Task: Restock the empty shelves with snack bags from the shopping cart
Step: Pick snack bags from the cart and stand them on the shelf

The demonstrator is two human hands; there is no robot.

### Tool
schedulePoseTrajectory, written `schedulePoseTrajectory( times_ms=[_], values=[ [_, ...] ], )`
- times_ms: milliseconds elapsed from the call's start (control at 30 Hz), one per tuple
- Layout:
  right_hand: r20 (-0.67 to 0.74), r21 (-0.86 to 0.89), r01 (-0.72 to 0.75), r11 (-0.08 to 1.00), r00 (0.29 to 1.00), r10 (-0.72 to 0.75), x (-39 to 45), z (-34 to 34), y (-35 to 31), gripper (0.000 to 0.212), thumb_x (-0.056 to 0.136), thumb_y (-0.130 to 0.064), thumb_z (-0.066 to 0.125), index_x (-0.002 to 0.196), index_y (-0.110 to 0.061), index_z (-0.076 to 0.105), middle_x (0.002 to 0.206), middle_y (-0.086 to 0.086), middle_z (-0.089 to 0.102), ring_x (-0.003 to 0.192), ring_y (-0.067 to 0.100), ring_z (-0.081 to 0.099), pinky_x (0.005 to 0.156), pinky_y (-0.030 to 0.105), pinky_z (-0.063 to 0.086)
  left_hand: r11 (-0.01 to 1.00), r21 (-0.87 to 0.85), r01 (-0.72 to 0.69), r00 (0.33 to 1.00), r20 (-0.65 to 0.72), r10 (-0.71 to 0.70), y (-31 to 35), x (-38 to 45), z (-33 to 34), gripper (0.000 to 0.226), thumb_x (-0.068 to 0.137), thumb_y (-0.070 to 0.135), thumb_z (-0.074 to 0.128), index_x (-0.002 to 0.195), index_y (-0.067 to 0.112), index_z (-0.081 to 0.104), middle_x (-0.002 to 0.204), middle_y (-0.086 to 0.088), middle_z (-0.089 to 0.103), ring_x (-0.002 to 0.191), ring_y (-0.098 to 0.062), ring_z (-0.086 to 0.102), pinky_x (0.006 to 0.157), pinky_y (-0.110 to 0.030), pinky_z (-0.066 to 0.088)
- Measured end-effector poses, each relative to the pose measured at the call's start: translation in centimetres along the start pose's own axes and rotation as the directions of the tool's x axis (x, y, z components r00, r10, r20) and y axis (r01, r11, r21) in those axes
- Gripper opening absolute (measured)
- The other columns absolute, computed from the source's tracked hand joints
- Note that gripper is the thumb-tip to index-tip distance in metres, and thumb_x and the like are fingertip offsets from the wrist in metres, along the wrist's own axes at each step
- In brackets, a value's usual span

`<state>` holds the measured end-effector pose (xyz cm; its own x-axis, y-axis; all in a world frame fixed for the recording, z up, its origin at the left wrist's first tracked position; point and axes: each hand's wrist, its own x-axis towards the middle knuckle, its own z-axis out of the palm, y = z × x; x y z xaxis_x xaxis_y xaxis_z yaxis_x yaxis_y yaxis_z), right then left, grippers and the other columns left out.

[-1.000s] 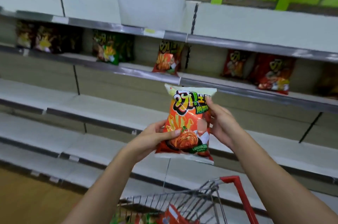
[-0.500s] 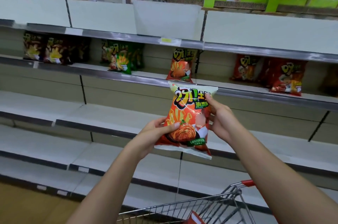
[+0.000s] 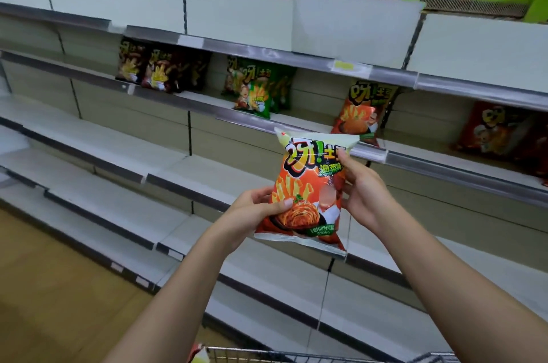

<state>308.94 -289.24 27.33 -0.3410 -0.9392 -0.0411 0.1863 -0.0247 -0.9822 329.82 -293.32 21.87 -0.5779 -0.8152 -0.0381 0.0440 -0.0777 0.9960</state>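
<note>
Fingers of both hands — left (image 3: 255,214), right (image 3: 363,193) — grip the bag (image 3: 308,190) at frame centre, just below its twin (image 3: 360,112) on the shelf (image 3: 296,128). Placing step; next likely calls for lifting it beside that twin.
</note>
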Motion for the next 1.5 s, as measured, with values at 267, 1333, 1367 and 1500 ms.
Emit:
schedulePoseTrajectory(
  times_ms=[267,1333,1367,1500],
  values=[
    [-0.069,-0.021,0.038,0.999,0.997,-0.039,4.6,7.7,1.1,0.042,0.086,-0.044,0.067,0.118,-0.016,0.067,0.107,0.003,0.074,0.101,0.021,0.066,0.067,0.032,0.051,0.998,0.066,-0.012,0.999,0.042,0.01,0.2,3.9,-8.7,0.07,0.062,0.048,0.084,0.123,0.021,0.061,0.113,0.001,0.071,0.104,-0.02,0.068,0.098,-0.043,0.051],
    [-0.523,-0.071,0.115,0.991,0.842,-0.135,19.5,9.8,-4.6,0.05,0.082,-0.037,0.075,0.122,-0.01,0.062,0.121,0.011,0.067,0.101,0.022,0.064,0.081,0.035,0.054,0.932,0.299,-0.206,0.941,0.323,0.105,9.8,22.4,-13.8,0.051,0.08,0.03,0.076,0.124,0.017,0.055,0.098,0.006,0.067,0.086,-0.005,0.064,0.066,-0.017,0.051],
    [-0.534,-0.052,0.115,0.992,0.836,-0.125,21.2,9.5,-5.0,0.049,0.081,-0.035,0.077,0.12,-0.008,0.062,0.118,0.013,0.068,0.094,0.022,0.066,0.075,0.035,0.056,0.933,0.302,-0.197,0.944,0.314,0.098,10.4,23.9,-13.7,0.054,0.079,0.03,0.077,0.125,0.015,0.055,0.1,0.003,0.068,0.086,-0.008,0.066,0.067,-0.019,0.053],
    [-0.592,-0.021,0.126,0.992,0.798,-0.114,28.1,8.7,-7.1,0.02,0.089,-0.023,0.07,0.097,-0.006,0.063,0.086,0.01,0.069,0.066,0.02,0.065,0.054,0.027,0.053,0.933,0.325,-0.157,0.965,0.252,0.074,12.3,31.7,-13.1,0.064,0.071,0.036,0.083,0.123,0.01,0.056,0.109,-0.003,0.068,0.094,-0.016,0.067,0.081,-0.034,0.057]
  ],
)
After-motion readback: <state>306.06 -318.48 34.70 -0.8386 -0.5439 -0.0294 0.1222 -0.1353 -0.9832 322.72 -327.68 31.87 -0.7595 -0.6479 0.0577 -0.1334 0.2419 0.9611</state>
